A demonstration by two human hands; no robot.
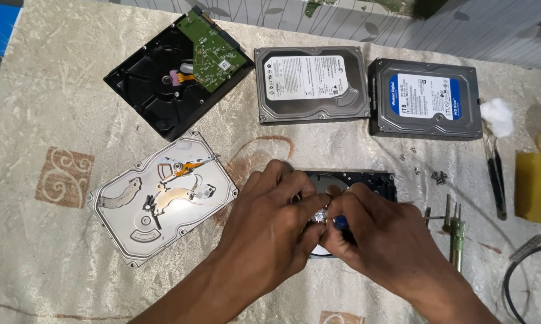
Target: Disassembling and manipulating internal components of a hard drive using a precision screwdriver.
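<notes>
I have both hands over the open black hard drive (366,180): my left hand (270,210) pinches a small shiny part, my right hand (372,231) is closed around a blue-handled screwdriver (340,222). Left of my left hand lies a silver drive (162,201) already opened; beyond my hands two drives (311,84) remain sealed.
</notes>
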